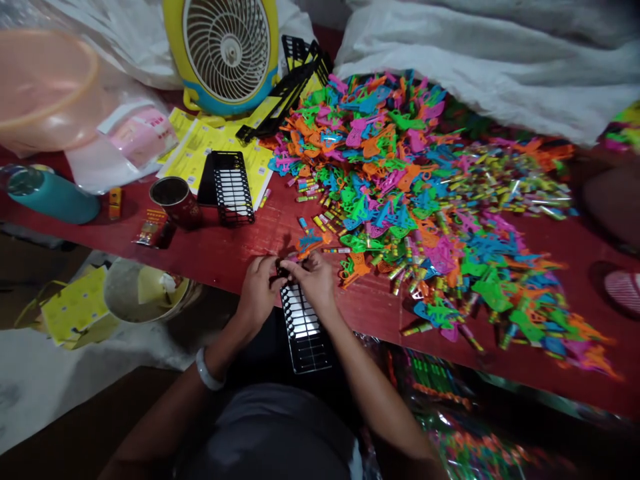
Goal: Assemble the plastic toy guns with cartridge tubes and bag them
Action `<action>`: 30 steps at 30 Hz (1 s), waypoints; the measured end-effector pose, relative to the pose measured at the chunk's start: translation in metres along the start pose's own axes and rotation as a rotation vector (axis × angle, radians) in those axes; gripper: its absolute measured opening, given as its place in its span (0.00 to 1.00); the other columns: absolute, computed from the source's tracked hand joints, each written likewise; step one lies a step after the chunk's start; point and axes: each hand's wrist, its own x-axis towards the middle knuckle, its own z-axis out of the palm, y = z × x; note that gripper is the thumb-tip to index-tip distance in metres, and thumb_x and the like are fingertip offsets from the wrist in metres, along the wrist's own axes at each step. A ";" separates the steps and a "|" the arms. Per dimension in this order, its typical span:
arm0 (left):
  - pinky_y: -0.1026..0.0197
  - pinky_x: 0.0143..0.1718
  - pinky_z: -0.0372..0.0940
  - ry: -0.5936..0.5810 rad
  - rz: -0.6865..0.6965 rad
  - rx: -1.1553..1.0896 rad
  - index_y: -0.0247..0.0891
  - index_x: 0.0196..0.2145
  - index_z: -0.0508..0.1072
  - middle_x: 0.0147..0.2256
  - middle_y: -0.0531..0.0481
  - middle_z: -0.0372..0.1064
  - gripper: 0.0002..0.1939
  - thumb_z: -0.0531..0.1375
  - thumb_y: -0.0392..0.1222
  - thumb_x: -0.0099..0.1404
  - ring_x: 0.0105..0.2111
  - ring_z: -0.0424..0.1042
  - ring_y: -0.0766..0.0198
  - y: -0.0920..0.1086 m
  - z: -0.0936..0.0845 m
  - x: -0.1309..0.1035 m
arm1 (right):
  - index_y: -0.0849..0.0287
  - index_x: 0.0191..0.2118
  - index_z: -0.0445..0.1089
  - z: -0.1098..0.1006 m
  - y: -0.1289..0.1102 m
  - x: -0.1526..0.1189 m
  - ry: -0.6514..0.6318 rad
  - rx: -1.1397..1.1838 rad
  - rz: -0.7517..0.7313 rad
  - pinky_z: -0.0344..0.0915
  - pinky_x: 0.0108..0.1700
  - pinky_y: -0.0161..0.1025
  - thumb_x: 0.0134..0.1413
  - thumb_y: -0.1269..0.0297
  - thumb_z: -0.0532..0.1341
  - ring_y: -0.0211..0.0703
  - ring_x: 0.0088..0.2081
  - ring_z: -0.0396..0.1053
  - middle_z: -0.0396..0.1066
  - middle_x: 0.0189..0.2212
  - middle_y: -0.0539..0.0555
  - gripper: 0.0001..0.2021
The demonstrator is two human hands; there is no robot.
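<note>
black rack (pixel 304 323), white strips in its slots, slants over the lap, near end clear of the red table (pixel 377 315). left hand (pixel 257 285) and right hand (pixel 317 279): fingers closed, both gripping the rack's far end. 1 orange-and-blue toy (pixel 311 243) just beyond the fingertips. farther: 2nd rack (pixel 234 188) near a cup (pixel 185 212); heaped toys (pixel 370 167) to the right; 1 yellow fan (pixel 230 53) behind.

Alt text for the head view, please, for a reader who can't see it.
A person's left hand and right hand meet at the far end of a black slotted rack, by the edge of a red table. A heap of brightly coloured plastic pieces covers much of the table; left of it stands a fan.
</note>
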 end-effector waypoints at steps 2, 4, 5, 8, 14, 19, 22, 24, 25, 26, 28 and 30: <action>0.52 0.52 0.68 0.021 0.013 0.011 0.39 0.49 0.72 0.48 0.44 0.68 0.18 0.63 0.30 0.61 0.48 0.71 0.55 -0.001 0.003 -0.002 | 0.56 0.29 0.67 0.005 0.007 -0.001 0.035 -0.040 -0.006 0.65 0.26 0.36 0.40 0.44 0.72 0.38 0.23 0.67 0.72 0.24 0.48 0.22; 0.53 0.51 0.68 0.026 0.023 0.027 0.39 0.47 0.73 0.46 0.45 0.69 0.16 0.63 0.30 0.61 0.45 0.71 0.56 -0.003 0.003 -0.003 | 0.56 0.30 0.67 0.008 0.013 -0.003 0.093 -0.117 -0.043 0.66 0.28 0.36 0.44 0.45 0.70 0.40 0.26 0.68 0.73 0.26 0.49 0.20; 0.53 0.50 0.68 0.021 0.025 0.033 0.39 0.46 0.73 0.45 0.45 0.69 0.16 0.63 0.30 0.60 0.45 0.71 0.57 -0.003 0.002 -0.002 | 0.56 0.30 0.67 0.009 0.015 -0.004 0.122 -0.167 -0.067 0.65 0.29 0.36 0.47 0.46 0.69 0.40 0.27 0.68 0.72 0.26 0.49 0.19; 0.55 0.45 0.70 -0.006 0.029 -0.039 0.39 0.45 0.73 0.42 0.47 0.70 0.15 0.62 0.31 0.60 0.41 0.72 0.59 -0.006 -0.005 0.004 | 0.56 0.29 0.66 0.010 0.019 -0.007 0.185 -0.326 -0.132 0.63 0.30 0.36 0.52 0.51 0.67 0.40 0.26 0.66 0.69 0.24 0.48 0.15; 0.56 0.47 0.71 -0.031 0.256 -0.076 0.41 0.44 0.75 0.43 0.46 0.76 0.10 0.57 0.42 0.68 0.44 0.75 0.59 0.003 -0.018 0.027 | 0.56 0.35 0.67 0.012 0.020 -0.008 0.144 -0.564 -0.276 0.66 0.39 0.41 0.55 0.66 0.62 0.46 0.35 0.70 0.73 0.34 0.54 0.03; 0.58 0.45 0.71 -0.057 0.404 0.047 0.40 0.43 0.74 0.41 0.47 0.77 0.09 0.55 0.40 0.70 0.42 0.76 0.60 0.009 -0.023 0.028 | 0.56 0.40 0.67 -0.011 0.014 -0.016 -0.030 -0.500 -0.356 0.69 0.40 0.42 0.60 0.68 0.60 0.46 0.37 0.72 0.73 0.36 0.54 0.03; 0.58 0.46 0.71 -0.070 0.487 0.104 0.40 0.47 0.72 0.44 0.46 0.76 0.10 0.59 0.41 0.68 0.43 0.75 0.60 0.006 -0.021 0.024 | 0.56 0.45 0.69 -0.033 0.014 -0.031 -0.005 -0.517 -0.502 0.70 0.46 0.45 0.66 0.67 0.58 0.47 0.44 0.72 0.73 0.42 0.57 0.05; 0.58 0.43 0.70 -0.075 0.488 0.182 0.39 0.45 0.71 0.41 0.47 0.75 0.10 0.62 0.42 0.67 0.41 0.75 0.60 0.002 -0.016 0.025 | 0.57 0.47 0.70 -0.043 0.019 -0.039 0.028 -0.624 -0.601 0.69 0.50 0.50 0.67 0.66 0.59 0.51 0.49 0.70 0.73 0.45 0.59 0.06; 0.59 0.41 0.69 -0.070 0.481 0.226 0.39 0.42 0.72 0.38 0.48 0.75 0.08 0.63 0.43 0.67 0.38 0.74 0.60 0.000 -0.014 0.027 | 0.57 0.48 0.70 -0.046 0.021 -0.042 0.029 -0.679 -0.635 0.68 0.51 0.52 0.66 0.65 0.60 0.53 0.50 0.69 0.73 0.46 0.60 0.07; 0.60 0.38 0.68 -0.060 0.479 0.271 0.39 0.38 0.71 0.34 0.49 0.73 0.06 0.62 0.43 0.68 0.35 0.73 0.61 -0.003 -0.011 0.029 | 0.58 0.48 0.70 -0.048 0.025 -0.043 0.019 -0.723 -0.661 0.67 0.52 0.53 0.66 0.65 0.61 0.54 0.50 0.68 0.73 0.47 0.60 0.08; 0.61 0.34 0.65 -0.031 0.511 0.345 0.39 0.32 0.68 0.29 0.51 0.69 0.09 0.60 0.44 0.69 0.31 0.70 0.62 -0.010 -0.008 0.036 | 0.58 0.49 0.70 -0.049 0.030 -0.043 -0.017 -0.769 -0.695 0.65 0.53 0.54 0.66 0.65 0.61 0.55 0.51 0.67 0.73 0.47 0.60 0.08; 0.62 0.32 0.64 0.002 0.622 0.368 0.40 0.30 0.66 0.28 0.52 0.68 0.11 0.58 0.43 0.71 0.30 0.69 0.62 -0.018 -0.006 0.043 | 0.58 0.49 0.70 -0.049 0.034 -0.039 -0.065 -0.772 -0.705 0.64 0.54 0.54 0.66 0.65 0.61 0.54 0.51 0.66 0.74 0.45 0.59 0.08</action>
